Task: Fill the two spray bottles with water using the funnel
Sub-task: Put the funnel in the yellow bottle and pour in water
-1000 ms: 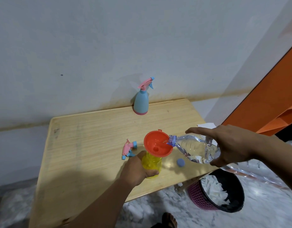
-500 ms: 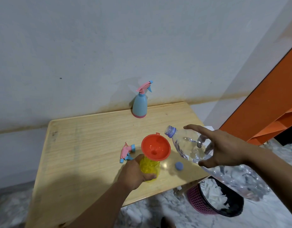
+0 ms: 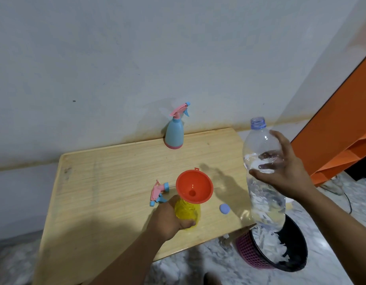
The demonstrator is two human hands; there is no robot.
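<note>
A yellow spray bottle (image 3: 188,210) stands on the wooden table (image 3: 108,173) with an orange funnel (image 3: 194,186) in its neck. My left hand (image 3: 169,217) grips the yellow bottle's body. My right hand (image 3: 285,171) holds a clear water bottle (image 3: 264,175) upright, uncapped, to the right of the funnel and clear of it. The loose pink and blue spray head (image 3: 158,193) lies just left of the funnel. A blue bottle cap (image 3: 224,208) lies on the table to the right. A blue spray bottle (image 3: 174,130) with its head on stands at the back edge.
A pink basket (image 3: 254,256) with a black liner and white paper sits on the marble floor below the table's right corner. An orange panel (image 3: 342,124) leans at the right. The wall runs along the table's back edge.
My right hand has swung the water bottle from tilted over the funnel to upright and moved it right and up. My left hand has stayed on the yellow bottle.
</note>
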